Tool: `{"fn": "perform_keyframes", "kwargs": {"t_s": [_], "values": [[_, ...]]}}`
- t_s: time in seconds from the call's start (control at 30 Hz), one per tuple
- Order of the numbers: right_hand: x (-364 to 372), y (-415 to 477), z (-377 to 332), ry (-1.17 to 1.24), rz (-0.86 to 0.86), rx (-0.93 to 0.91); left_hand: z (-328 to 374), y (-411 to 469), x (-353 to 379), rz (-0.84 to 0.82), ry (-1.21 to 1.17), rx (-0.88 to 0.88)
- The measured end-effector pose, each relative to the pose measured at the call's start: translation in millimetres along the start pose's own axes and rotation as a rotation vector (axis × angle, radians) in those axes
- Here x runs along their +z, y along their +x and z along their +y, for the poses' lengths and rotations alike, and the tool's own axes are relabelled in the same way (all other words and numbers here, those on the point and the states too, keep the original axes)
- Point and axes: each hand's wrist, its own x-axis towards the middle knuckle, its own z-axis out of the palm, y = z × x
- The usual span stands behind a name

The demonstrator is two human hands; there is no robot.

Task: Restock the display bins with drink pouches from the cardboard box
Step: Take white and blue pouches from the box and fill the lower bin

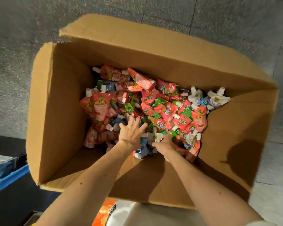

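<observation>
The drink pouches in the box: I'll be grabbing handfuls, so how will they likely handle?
The drink pouches look soft and crumpled, so probably floppy. Their glossy film may be slippery. Flat-sided, they lie heaped, so unlikely to roll.

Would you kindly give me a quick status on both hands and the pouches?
Left hand spread open on the pouch pile. Right hand gripping a white pouch. Both inside the cardboard box; nothing blocking.

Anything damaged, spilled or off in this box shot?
The brown cardboard box has a ragged, torn far flap edge at its upper-left corner. The red, green and white spouted drink pouches lie jumbled every way, not stacked; no leak shows. Right hand grips a white pouch.
</observation>
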Motion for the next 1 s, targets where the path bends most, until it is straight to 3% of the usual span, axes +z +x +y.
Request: {"fn": "perform_keyframes", "kwargs": {"t_s": [0.23,0.53,0.87,1.0], "values": [[2,-1,0,0.050,0.069,0.045,8,-7,4,0.027,0.099,0.005],[-4,-10,1,0.122,-0.010,-0.152,-16,-25,-3,0.069,-0.025,0.103],[-13,-34,-20,0.247,-0.052,-0.224,-64,-64,-31,0.518,-0.854,0.056],[-26,-49,-30,0.282,-0.080,-0.285,-62,-89,-63,0.508,-1.347,0.006]]}}
